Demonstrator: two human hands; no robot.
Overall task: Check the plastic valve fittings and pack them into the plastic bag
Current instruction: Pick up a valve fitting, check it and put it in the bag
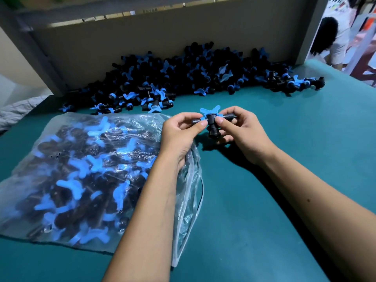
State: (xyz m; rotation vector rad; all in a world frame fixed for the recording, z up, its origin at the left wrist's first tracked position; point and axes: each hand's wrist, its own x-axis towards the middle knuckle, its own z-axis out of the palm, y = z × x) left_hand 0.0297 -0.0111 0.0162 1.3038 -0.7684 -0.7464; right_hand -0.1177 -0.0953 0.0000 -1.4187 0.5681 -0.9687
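A black valve fitting with a blue winged handle (212,121) is held above the green table between both hands. My left hand (181,135) pinches its left end with thumb and fingers. My right hand (242,133) pinches its right side, thumb near the blue collar. To the left lies a clear plastic bag (85,176), flat on the table and filled with several black and blue fittings; its open mouth faces right, under my left wrist. A large pile of loose fittings (183,78) is heaped along the back of the table.
The green table (284,180) stretches right and forward. A grey board (162,37) stands upright behind the pile. A person in white (333,37) stands at the far right. Crumpled grey sheeting (16,110) lies at the left edge.
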